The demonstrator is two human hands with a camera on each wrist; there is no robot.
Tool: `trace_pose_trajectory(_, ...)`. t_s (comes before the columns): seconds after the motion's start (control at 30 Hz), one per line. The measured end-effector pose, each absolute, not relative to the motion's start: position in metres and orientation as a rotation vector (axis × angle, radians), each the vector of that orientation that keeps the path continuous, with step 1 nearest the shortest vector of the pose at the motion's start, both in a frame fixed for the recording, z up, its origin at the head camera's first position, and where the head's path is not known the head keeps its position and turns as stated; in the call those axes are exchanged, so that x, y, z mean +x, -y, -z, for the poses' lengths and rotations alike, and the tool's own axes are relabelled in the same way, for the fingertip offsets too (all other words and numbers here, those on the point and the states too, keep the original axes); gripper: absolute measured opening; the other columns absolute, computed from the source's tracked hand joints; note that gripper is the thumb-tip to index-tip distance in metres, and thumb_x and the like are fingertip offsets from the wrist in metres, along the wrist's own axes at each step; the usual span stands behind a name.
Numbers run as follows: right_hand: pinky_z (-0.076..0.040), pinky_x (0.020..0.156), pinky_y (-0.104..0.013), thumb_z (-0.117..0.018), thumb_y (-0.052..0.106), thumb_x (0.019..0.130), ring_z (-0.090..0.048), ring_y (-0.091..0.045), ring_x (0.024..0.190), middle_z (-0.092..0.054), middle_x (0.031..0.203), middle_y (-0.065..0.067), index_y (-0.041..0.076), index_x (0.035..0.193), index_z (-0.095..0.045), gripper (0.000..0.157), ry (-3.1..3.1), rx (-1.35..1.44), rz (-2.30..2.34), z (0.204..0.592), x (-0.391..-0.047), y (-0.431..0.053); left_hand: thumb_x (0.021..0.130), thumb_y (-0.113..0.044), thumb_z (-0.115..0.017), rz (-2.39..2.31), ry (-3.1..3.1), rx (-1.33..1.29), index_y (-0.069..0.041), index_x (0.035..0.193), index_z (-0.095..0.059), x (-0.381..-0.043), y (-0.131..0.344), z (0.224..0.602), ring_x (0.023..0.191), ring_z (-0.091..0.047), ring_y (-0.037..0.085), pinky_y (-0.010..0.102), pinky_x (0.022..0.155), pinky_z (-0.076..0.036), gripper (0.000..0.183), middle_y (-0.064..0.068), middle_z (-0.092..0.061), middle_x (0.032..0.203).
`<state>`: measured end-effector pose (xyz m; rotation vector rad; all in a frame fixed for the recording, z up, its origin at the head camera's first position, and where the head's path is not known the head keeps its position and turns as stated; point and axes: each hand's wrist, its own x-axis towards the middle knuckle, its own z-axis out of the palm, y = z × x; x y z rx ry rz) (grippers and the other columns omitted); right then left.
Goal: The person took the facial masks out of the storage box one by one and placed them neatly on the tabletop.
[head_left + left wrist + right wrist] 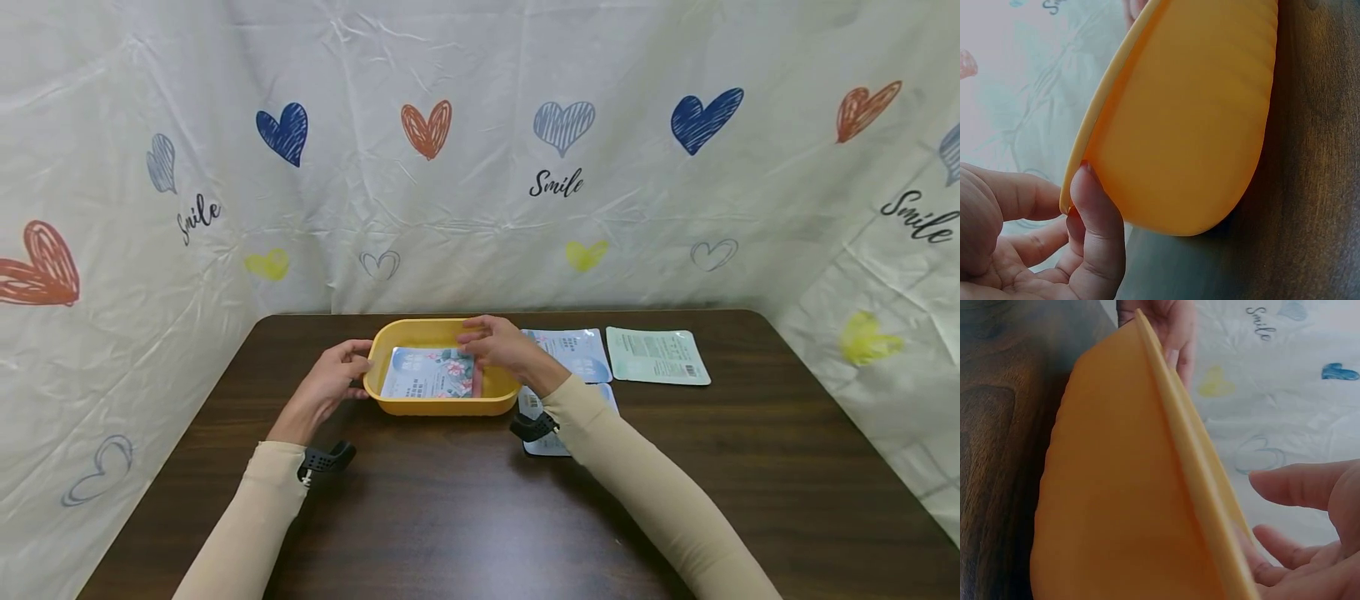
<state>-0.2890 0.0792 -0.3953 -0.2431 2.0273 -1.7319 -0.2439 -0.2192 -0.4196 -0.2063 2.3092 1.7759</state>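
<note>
My left hand [328, 385] pinches the rim at the left end of a yellow plastic basket [442, 407]. In the left wrist view the thumb and a finger [1099, 231] lie on either side of that rim. Inside the basket lies a blue-and-white sheet mask packet [423, 372] with a pink flower print, and a pinkish edge shows at its right side. Over the basket's right end reaches my right hand [504, 343], fingers loosely extended beside the packet. The right wrist view has the thumb [1294, 484] apart from the fingers with nothing between them.
Right of the basket lie a light blue packet [573, 348], a pale green packet [656, 357] and another packet [551, 444] partly under the right forearm. The dark wooden table [420, 517] meets a white curtain [480, 275] printed with hearts at its back edge.
</note>
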Motion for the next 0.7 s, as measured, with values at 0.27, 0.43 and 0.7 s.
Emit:
trace_pose_trajectory(0.27, -0.047, 0.107, -0.05, -0.064, 0.004, 0.097, -0.057, -0.028, 0.122, -0.057, 0.142, -0.018, -0.001, 0.14, -0.056, 0.044, -2.061, -0.217, 1.712, 0.397, -0.288, -0.073, 0.103, -0.012, -0.053, -1.786, -2.306, -0.192, -0.008, 0.148, -0.046, -0.244, 0.219, 0.421, 0.096, -0.059, 0.029, 0.032, 0.072, -0.06, 0.046, 0.021, -0.054, 0.122)
trace_pose_trajectory(0.43, -0.045, 0.11, -0.051, -0.064, 0.003, 0.096, -0.056, -0.029, 0.122, -0.056, 0.141, -0.018, -0.001, 0.136, -0.058, 0.041, -2.075, -0.209, 1.755, 0.397, -0.284, -0.073, 0.103, -0.012, -0.053, -1.786, -2.307, -0.181, -0.007, 0.15, -0.044, -0.243, 0.219, 0.42, 0.099, -0.059, 0.031, 0.031, 0.071, -0.06, 0.047, 0.023, -0.053, 0.125)
trace_pose_trajectory(0.7, -0.05, 0.106, -0.046, -0.065, 0.004, 0.096, -0.053, -0.031, 0.13, -0.052, 0.145, -0.017, 0.001, 0.135, -0.058, 0.04, -2.201, -0.221, 1.768, 0.401, -0.276, -0.069, 0.104, -0.012, -0.052, -1.775, -2.303, -0.181, -0.008, 0.15, -0.043, -0.243, 0.218, 0.42, 0.104, -0.058, 0.034, 0.031, 0.072, -0.06, 0.047, 0.023, -0.052, 0.127)
